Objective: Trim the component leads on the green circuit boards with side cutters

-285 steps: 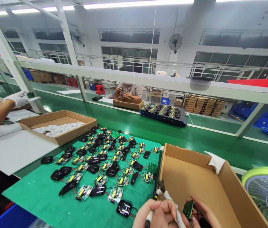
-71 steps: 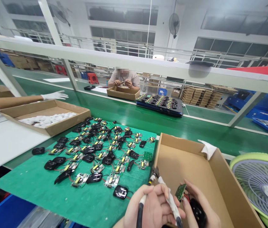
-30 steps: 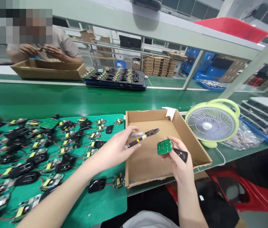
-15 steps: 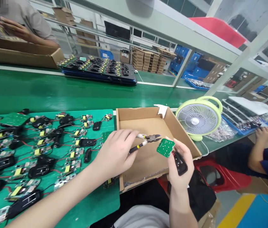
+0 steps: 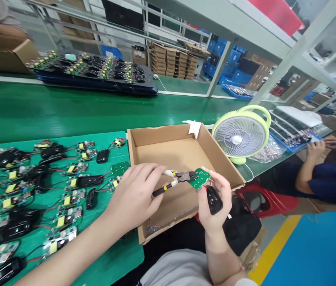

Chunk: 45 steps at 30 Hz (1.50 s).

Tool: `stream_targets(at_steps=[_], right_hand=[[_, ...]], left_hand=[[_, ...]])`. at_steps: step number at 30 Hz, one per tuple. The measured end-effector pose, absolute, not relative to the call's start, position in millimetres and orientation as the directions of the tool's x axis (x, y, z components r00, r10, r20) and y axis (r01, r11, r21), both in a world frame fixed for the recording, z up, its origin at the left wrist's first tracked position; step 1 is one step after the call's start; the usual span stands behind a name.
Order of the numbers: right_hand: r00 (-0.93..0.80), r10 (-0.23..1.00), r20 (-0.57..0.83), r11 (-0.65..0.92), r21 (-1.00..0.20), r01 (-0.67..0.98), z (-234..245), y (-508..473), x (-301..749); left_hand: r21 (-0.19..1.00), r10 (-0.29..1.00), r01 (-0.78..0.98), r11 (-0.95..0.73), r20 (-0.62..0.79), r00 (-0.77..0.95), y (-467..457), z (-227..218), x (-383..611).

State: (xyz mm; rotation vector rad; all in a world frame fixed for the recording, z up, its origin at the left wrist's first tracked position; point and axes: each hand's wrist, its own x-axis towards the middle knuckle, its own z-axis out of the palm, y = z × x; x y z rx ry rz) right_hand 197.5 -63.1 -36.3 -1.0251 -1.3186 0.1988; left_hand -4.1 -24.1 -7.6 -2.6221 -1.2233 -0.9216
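Observation:
My left hand [image 5: 136, 194] is closed round the handles of a pair of diagonal cutters [image 5: 182, 177], one handle white, the other black with a yellow band. The cutters' jaws lie over the left part of a small green circuit board [image 5: 201, 179]. Whether the jaws touch its solder points I cannot tell. My right hand [image 5: 215, 198] pinches that board by its right edge, with its soldered face up. A black plastic housing [image 5: 214, 200] rests in the same palm, below the board. Both hands are above an open cardboard box [image 5: 168, 153], with tiny clippings [image 5: 153, 229] in its near left corner.
On the green mat [image 5: 111, 258] at left lie several boards wired to black housings [image 5: 88, 180]. A loaded black tray [image 5: 96, 73] stands at the back. Right of the box are a lime-green fan [image 5: 239, 137] and a co-worker's arm [image 5: 306, 167].
The cutters' jaws, apart from the board half a second ago, are now over its left part. The camera view has shifted, so the surroundings sit further left.

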Motion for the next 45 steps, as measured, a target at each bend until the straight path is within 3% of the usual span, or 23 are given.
stream_targets(at_steps=[13, 27, 38, 45], right_hand=[[0.405, 0.608, 0.683, 0.561, -0.73, 0.389, -39, -65, 198], [0.407, 0.664, 0.627, 0.533, -0.779, 0.331, -39, -66, 198], [0.405, 0.647, 0.646, 0.535, -0.764, 0.361, -40, -64, 199], [0.398, 0.645, 0.652, 0.534, -0.757, 0.376, -40, -64, 199]], left_hand=[[0.259, 0.686, 0.663, -0.702, 0.494, 0.534, -21, -7, -8], [0.432, 0.756, 0.621, -0.654, 0.351, 0.552, -20, -6, -10], [0.419, 0.806, 0.7, -0.579, 0.163, 0.569, -19, 2, -7], [0.426, 0.802, 0.689, -0.587, 0.19, 0.566, -19, 1, -8]])
